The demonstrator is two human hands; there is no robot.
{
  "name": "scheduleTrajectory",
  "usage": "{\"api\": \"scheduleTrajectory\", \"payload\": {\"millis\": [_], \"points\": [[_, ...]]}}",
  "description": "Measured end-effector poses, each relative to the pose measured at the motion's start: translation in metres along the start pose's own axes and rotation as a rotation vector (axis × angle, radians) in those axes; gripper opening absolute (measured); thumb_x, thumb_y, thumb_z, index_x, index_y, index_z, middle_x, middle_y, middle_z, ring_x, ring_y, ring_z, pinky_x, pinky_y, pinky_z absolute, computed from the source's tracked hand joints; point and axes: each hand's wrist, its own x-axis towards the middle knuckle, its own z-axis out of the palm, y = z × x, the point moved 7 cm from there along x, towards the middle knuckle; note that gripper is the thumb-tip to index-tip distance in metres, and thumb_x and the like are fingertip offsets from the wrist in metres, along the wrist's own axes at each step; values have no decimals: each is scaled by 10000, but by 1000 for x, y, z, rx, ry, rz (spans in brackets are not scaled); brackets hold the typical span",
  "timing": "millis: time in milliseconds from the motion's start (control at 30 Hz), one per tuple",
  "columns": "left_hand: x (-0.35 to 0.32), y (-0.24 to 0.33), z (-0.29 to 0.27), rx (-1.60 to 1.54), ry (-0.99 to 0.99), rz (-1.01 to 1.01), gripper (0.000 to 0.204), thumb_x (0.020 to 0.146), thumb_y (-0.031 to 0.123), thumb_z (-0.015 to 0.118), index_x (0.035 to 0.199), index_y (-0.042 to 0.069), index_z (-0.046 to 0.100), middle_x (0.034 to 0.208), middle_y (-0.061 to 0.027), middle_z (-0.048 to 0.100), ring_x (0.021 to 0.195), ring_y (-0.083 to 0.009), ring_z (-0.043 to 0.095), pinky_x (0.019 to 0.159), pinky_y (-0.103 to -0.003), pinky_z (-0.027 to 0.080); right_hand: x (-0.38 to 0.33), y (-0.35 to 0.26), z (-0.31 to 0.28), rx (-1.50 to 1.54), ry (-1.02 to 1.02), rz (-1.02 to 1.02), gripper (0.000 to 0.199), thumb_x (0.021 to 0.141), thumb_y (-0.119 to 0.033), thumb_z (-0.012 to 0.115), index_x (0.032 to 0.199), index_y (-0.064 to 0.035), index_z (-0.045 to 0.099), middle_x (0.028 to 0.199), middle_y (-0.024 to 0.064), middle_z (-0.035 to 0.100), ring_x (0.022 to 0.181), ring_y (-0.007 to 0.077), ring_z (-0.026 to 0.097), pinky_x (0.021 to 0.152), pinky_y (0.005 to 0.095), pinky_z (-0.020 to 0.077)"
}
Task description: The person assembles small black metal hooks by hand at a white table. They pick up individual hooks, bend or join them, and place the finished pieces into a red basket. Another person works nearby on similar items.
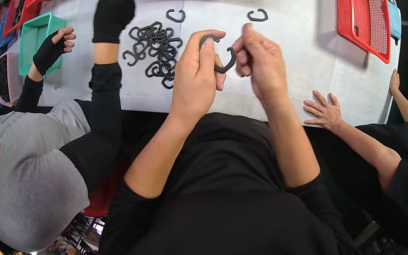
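Both hands meet just right of the heap of black hooks [156, 49] on the white table [304, 51]. The left hand [197, 77] grips one black hook [224, 62]; the right hand [260, 61] pinches its free end. Probably best to twist gently, thumbs close.

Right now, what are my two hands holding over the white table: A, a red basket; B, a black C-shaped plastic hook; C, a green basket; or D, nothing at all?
B: the left hand and right hand pinch a black C-shaped hook between them, above the white table.
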Motion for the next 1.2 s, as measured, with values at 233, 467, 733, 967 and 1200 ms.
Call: {"api": "scheduleTrajectory", "payload": {"millis": [233, 467, 733, 967, 1200], "points": [[3, -10, 3, -230, -51, -217, 334, 971, 251, 329, 1141, 27, 511, 548, 18, 442, 396, -36, 385, 359, -174, 261, -16, -39, 6, -402, -57, -488, 116, 834, -41, 598, 922, 32, 621, 814, 66, 629, 664, 115, 591, 635, 230, 490], [7, -9, -1, 95, -87, -135, 352, 962, 281, 386, 896, 2, 589, 537, -20, 493, 382, -43, 377, 383, -192, 312, 1, -8, -19, -11, 29, -53, 188, 882, -144, 564, 884, 38, 608, 758, 110, 639, 614, 148, 627, 591, 255, 521], [9, -11, -3, 121, -22, -174, 335, 956, 247, 404, 826, -3, 586, 496, -4, 467, 385, -42, 383, 384, -199, 313, 5, -5, -20, 63, -17, 37, 397, 941, -313, 432, 958, 51, 591, 828, 139, 637, 636, 170, 640, 560, 258, 528], [27, -19, -12, 118, 34, -118, 329, 966, 265, 373, 1017, 2, 565, 662, -19, 551, 463, -29, 425, 429, -159, 322, 50, -43, -11, -356, -25, -58, 264, 866, -219, 577, 935, 32, 619, 779, 78, 628, 618, 114, 588, 582, 235, 499], [39, -24, -40, 172, 104, -74, 306, 960, 223, 375, 1120, 28, 547, 754, -6, 584, 536, -20, 454, 472, -150, 310, 128, -95, -45, -560, 255, -358, 282, 844, -192, 588, 1001, 43, 599, 842, 98, 640, 689, 148, 641, 576, 239, 505]]}}
